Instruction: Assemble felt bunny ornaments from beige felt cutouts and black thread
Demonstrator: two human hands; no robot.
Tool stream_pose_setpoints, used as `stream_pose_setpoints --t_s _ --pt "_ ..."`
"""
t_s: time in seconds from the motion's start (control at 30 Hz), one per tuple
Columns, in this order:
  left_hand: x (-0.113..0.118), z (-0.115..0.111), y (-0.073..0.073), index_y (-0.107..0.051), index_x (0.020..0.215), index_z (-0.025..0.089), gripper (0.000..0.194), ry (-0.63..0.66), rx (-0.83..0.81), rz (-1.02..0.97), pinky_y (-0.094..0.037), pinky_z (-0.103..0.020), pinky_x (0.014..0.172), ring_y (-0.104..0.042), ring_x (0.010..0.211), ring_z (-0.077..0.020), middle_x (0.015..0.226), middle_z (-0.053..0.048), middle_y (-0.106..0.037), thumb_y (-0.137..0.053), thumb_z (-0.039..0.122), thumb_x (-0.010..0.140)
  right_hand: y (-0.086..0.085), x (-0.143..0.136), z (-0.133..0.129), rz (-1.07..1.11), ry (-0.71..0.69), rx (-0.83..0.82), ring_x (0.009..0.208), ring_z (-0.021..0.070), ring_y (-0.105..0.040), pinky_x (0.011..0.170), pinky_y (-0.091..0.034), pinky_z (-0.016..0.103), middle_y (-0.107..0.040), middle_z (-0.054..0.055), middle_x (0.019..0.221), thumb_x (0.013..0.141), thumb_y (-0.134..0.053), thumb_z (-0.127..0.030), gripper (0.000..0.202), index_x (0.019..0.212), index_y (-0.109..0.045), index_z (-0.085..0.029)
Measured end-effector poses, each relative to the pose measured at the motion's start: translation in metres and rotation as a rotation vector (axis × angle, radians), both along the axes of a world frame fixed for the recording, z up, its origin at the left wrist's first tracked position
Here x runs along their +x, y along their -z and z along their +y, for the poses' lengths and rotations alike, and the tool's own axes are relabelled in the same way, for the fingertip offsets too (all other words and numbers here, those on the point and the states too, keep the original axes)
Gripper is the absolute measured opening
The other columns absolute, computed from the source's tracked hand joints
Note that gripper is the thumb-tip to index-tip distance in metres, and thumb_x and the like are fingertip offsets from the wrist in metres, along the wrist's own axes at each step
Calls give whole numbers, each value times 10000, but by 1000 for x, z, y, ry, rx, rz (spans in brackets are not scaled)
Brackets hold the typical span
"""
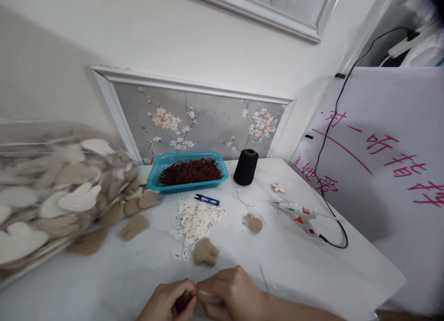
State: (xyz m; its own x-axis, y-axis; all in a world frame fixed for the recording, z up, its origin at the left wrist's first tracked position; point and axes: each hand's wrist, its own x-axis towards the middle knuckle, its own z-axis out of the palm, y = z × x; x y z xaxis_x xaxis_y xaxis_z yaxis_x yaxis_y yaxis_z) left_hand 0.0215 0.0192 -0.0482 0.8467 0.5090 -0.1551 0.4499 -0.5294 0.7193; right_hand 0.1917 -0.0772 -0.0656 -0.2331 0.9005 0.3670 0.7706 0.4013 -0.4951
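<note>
Right, both our hands meet at the white table's (312, 247) near edge, below the pile of white tags (196, 219). Left hand (169, 302) and right hand (232, 295) are pinched shut on a small beige felt piece (207, 297) between the fingertips. Looks light, soft, floppy; best held by its edges. A tan plush piece (206, 252) sits just under the tags.

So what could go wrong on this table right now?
The glue gun lies on the table, its black cord trailing up off the edge; a snag might drag it. The pile of small white tags sits loose and could scatter. The left hand and right hand pinch a small pale piece that might slip.
</note>
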Motion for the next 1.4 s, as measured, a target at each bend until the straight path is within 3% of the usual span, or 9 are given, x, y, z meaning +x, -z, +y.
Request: stream_pose_setpoints --t_s 0.17,0.33,0.47,0.57,0.7,0.9,1.07,1.2,1.4 --pt "-6 -6 1 -577 794 197 206 98 370 -191 -384 -138 565 -568 578 -45 671 40 -619 -391 228 878 -5 1 -4 34 -1 -56 686 124 -611 655 -449 193 -668 13 790 856 -499 -226 128 918 -596 -169" --pt "-5 -7 4 -552 722 186 203 129 575 -228 -348 -151 509 -517 481 -27 565 74 -566 -405 153 859 -2 -1 -5 84 27 20 737 141 -633 698 -462 204 -688 48 871 891 -473 -259 277 1105 -599 -136" --pt "-3 -7 1 -545 694 181 161 147 771 -315 -320 -161 490 -469 447 -24 536 86 -555 -443 128 806 -9 -3 -6 86 0 -16 647 114 -582 636 -425 190 -634 9 728 905 -456 -269 185 862 -598 -160" --pt "-3 -9 -9 -513 673 178 172 153 927 -384 -316 -186 513 -471 461 -42 526 73 -533 -419 111 800 -16 -4 -9 140 -24 -55 554 82 -465 572 -362 186 -484 -34 595 902 -452 -247 241 673 -468 -172" --pt "-1 -16 -21 -476 666 172 167 169 1076 -426 -306 -214 518 -469 477 -65 521 52 -505 -410 113 809 -18 -7 -13 253 -47 -53 529 68 -356 541 -294 199 -347 -46 573 896 -470 -237 306 621 -352 -171" --pt "-4 -15 -32 -446 638 167 130 75 1059 -414 -298 -197 492 -438 441 -55 485 58 -461 -438 112 755 -23 -6 -19 333 -14 30 525 64 -294 524 -258 204 -291 -43 580 810 -472 -113 222 623 -366 -164" --pt "-11 -4 -48 -400 676 176 111 129 859 -456 -276 -179 457 -370 416 -40 487 72 -414 -419 73 713 -40 0 -20 587 174 -179 479 58 -294 481 -271 193 -306 -42 497 737 -494 -105 240 514 -415 -145" --pt "-15 -8 -59 -322 708 186 145 229 657 -475 -275 -172 448 -316 406 -36 497 76 -363 -315 48 750 -44 5 -16 981 228 -398 502 94 -507 504 -423 209 -626 37 653 810 -582 -324 234 837 -684 -114" --pt "-20 -11 -71 -358 690 180 161 314 689 -447 -276 -176 455 -329 423 -33 501 74 -393 -360 50 784 -47 6 -10 1082 197 -499 482 70 -505 404 -405 174 -691 122 877 816 -608 -463 439 1070 -686 -113"
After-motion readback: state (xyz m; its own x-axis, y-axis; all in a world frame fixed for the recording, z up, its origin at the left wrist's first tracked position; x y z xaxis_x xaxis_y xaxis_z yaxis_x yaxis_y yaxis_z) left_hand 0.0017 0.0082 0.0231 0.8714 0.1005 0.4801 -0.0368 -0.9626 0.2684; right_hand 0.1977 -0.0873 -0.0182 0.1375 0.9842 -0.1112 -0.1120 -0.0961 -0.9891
